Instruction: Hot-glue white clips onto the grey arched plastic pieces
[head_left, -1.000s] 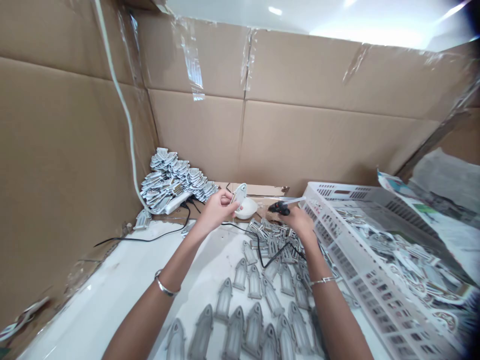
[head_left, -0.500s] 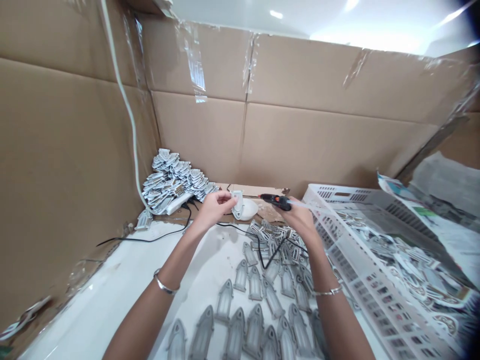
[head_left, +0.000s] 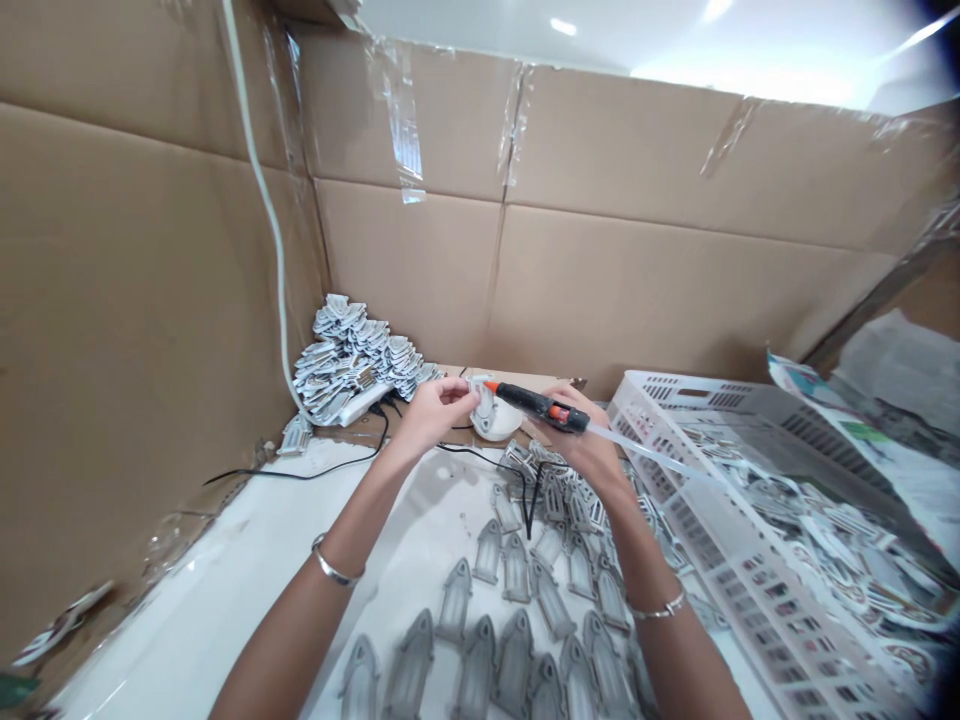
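The left hand (head_left: 431, 415) pinches a small pale arched piece (head_left: 477, 392) in its fingertips, lifted clear of the table (head_left: 202, 620), seemingly so the nozzle can reach it. The right hand (head_left: 589, 440) wraps firmly around a black hot glue gun (head_left: 538, 406), its orange tip right at that piece, with a long translucent glue stick (head_left: 649, 456) trailing behind. A white bowl (head_left: 501, 420) sits just beyond. Gray arches (head_left: 487, 552) lie flat in spaced rows, keeping them apart. A white plastic crate (head_left: 675, 385) holds a loose heap of printed cut-outs (head_left: 817, 540), and a stacked pile of similar pieces (head_left: 346, 350) fills the corner.
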